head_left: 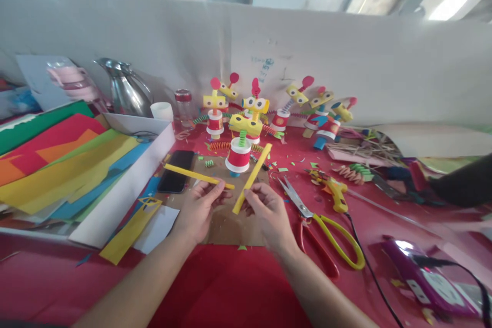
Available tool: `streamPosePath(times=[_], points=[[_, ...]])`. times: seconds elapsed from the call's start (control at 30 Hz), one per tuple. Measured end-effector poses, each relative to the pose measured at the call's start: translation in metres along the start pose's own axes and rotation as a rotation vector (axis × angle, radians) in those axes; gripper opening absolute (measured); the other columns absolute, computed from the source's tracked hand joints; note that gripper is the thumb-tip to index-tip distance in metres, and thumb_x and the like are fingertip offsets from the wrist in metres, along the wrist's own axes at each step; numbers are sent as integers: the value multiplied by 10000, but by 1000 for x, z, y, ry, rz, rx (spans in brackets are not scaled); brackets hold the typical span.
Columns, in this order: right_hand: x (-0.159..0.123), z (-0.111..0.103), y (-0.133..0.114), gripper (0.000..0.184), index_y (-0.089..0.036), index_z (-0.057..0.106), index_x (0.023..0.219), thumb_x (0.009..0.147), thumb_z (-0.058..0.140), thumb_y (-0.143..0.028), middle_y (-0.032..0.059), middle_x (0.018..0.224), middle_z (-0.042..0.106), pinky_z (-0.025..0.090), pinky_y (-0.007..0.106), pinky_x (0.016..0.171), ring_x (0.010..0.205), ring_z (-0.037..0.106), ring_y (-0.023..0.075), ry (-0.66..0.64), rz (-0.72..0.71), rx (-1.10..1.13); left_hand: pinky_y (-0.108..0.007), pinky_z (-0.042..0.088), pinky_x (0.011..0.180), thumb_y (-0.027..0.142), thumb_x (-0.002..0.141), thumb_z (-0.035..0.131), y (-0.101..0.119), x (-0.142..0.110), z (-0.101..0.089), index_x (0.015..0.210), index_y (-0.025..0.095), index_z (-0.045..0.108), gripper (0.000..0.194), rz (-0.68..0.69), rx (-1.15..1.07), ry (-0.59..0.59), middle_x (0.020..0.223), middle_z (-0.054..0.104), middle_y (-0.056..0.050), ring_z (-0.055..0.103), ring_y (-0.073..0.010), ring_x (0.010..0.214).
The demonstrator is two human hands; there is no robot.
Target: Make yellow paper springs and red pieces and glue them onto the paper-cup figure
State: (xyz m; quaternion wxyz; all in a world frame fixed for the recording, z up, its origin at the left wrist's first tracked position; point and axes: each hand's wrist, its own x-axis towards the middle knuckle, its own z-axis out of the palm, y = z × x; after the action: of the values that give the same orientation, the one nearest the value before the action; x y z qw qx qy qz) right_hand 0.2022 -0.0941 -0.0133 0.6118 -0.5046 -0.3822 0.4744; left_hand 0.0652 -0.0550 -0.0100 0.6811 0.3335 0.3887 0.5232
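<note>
Paper work at a red table [46,282], seen from the worker's head. The left hand [209,200] pinches the left yellow strip [190,172] between thumb and fingers close to its right end; the rest of the strip runs left, its far end above a dark phone [177,170]. The right hand [265,205] pinches the right yellow strip [257,169] near its lower end, the strip slanting away to the far right. The 2 strips are apart, both over a brown board [230,228]. Just beyond the hands stands a paper-cup figure [238,156] with a yellow head and a green spring neck; 6 similar figures [214,122] stand farther off, before a pale partition [154,36]. Right of the right hand lie scissors [303,210], blades spread and handles toward the near side, and beyond them a yellow glue gun [336,192]; a purple device [430,277] lies at near right. At left, a white box [123,192] holds coloured sheets [65,164], with a metal jug [125,89] behind it
</note>
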Motion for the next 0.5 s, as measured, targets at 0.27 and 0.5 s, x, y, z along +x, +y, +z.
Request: streamPosePath(times=[0.27,0.5], points=[[6,-6,-6,273,-200,593,819,654,784,-305,-13,737,682,550,282,713,698,663,132,25,-8,140,-208,484,615,233,574,855,4,-2,1,776,134,692,278,-103,82,-65,733,700,-13,638,-102,653],[7,-6,-4,252,-199,592,852,668,758,-248,-8,777,689,540,282,710,718,662,136,59,-101,38,-241,498,630,246,587,844,6,-3,2,793,135,703,274,-164,154,-131,772,715,-33,666,-136,679]])
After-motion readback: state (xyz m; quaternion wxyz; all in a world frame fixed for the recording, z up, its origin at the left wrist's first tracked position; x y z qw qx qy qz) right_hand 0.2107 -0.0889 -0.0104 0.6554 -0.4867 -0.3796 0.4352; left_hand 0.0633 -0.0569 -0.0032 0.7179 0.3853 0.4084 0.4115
